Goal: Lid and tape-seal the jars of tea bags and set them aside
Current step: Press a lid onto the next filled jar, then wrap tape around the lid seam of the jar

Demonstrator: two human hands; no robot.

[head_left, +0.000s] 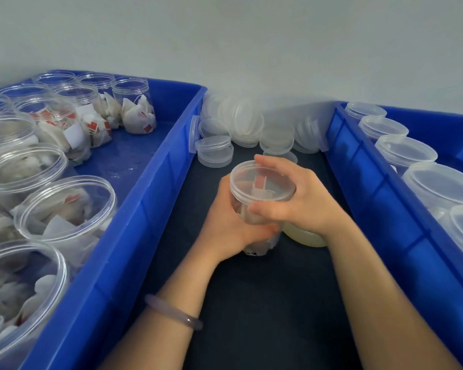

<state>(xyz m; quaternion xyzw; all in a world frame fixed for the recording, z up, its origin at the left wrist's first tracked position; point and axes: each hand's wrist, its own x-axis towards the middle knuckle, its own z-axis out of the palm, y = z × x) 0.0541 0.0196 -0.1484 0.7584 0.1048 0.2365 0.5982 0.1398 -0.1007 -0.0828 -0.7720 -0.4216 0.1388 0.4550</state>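
Jar (240, 210) is in the dark worktop (265, 303) lane between left bin (150, 188) and right bin (358, 169), roughly upright. Can't tell if its base touches down.

Handling, my read:
- Thin clear plastic with tea bags inside, so it's light.
- Wall likely flexes under a hard squeeze, and the smooth surface could slip.
- Best hold is low on the body, where the bags back the wall. Take the lid (262, 182) by its rim, not the flat top.

Hands:
- Left hand (225, 225) comes in from the left, forearm flat along the lane. Its grip is clamped round the jar's lower body, fingers curled under.
- Right hand (300, 198) spans the lid from the right, thumb on the near rim and fingers over the far rim, grip closed on it. Looks like seating or twisting the lid.

No tape seen on this jar yet. A yellowish roll (305, 236) sits just under the right wrist, partly hidden; probably the tape.

Spare lids (246, 124) are heaped at the far end. Open jars (64, 206) fill the left bin, lidded jars (406, 150) the right.
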